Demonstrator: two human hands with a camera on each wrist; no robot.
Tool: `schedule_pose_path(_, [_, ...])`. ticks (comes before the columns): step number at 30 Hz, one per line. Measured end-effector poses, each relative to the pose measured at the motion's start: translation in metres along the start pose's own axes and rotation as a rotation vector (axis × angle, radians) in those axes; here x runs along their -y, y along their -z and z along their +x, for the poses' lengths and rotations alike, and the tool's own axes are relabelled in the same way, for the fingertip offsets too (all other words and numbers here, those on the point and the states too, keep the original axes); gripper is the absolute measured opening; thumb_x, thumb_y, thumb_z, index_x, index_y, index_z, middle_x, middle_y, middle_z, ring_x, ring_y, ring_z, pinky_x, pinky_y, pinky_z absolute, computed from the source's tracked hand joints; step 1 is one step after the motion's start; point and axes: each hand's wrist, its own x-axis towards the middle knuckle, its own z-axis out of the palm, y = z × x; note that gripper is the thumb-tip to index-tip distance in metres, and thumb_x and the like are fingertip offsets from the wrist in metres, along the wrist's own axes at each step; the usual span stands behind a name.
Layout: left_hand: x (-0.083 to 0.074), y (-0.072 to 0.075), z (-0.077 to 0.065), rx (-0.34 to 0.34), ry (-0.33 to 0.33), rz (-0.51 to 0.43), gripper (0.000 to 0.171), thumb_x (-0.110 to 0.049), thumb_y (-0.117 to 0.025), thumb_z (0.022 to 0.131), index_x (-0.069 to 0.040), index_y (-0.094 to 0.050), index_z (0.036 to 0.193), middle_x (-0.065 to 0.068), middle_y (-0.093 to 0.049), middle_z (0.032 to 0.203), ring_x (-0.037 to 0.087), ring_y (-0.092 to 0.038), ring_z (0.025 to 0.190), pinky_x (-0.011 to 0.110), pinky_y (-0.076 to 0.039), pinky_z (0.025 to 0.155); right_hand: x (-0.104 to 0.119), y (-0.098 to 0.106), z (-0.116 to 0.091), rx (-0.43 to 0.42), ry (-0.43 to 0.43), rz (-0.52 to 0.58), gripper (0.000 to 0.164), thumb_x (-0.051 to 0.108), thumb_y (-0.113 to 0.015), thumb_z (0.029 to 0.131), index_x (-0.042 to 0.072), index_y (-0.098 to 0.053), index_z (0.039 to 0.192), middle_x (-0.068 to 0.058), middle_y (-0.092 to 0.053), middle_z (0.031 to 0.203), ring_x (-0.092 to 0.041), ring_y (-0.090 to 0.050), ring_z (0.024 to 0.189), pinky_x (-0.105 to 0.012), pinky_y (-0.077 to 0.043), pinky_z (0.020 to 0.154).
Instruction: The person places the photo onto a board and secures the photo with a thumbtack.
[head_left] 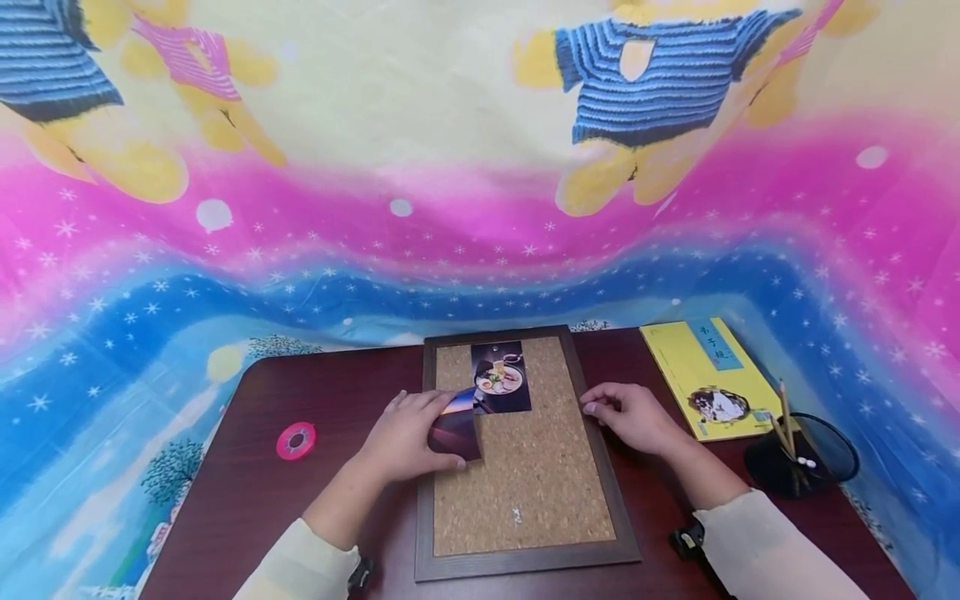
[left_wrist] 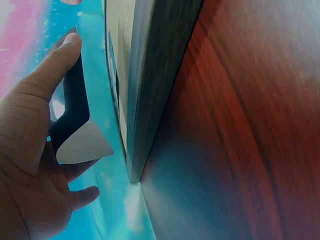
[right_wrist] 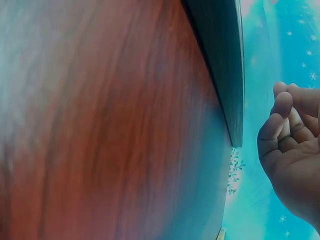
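Observation:
My left hand [head_left: 405, 433] holds a photo card [head_left: 459, 429] with a sunset strip over a dark lower part, above the left side of a framed cork board [head_left: 547, 475]. In the left wrist view the card [left_wrist: 75, 100] bends between thumb and fingers, its pale back showing. A ramen photo [head_left: 500, 379] lies on the board's upper part, a small pin at its top. Several small clear pins [head_left: 516, 516] lie near the lower edge. By the frame's right side is my right hand [head_left: 630, 414], fingers curled, thumb and fingertips together; I cannot tell whether they pinch something small.
A pink round object with a grey centre [head_left: 297, 440] lies on the dark red table [head_left: 345, 392] at left. At right are a yellow book [head_left: 697, 379] and a black pen holder [head_left: 772, 475] with pencils. A patterned cloth [head_left: 450, 233] hangs behind.

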Motion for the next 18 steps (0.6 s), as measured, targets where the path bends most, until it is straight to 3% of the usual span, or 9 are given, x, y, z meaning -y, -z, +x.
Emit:
schedule_pose_path(5, [-0.011,-0.003,-0.002,0.017,-0.007,0.021,0.111,-0.081,-0.077,0.069,-0.023,-0.046,0.158,0.005,-0.055,0.152,0.029,-0.049,0.141,0.06,-0.026,0.121,0.005,-0.004,-0.001,0.01,-0.007,0.039,0.014,0.018,-0.069,0.101,0.011,-0.073,0.113,-0.003,-0.073,0.093,-0.02,-0.065,0.075,-0.031,-0.055,0.063])
schedule_pose_path(18, [-0.039,-0.013,-0.005,0.024,-0.077,0.057,0.113,-0.082,-0.076,0.068,-0.019,-0.046,0.158,0.007,-0.055,0.152,0.03,-0.049,0.14,0.064,-0.026,0.119,0.013,-0.014,0.0,0.007,0.014,0.039,0.011,0.018,-0.071,0.1,0.012,-0.073,0.109,-0.004,-0.071,0.089,-0.017,-0.061,0.071,-0.029,-0.052,0.061])
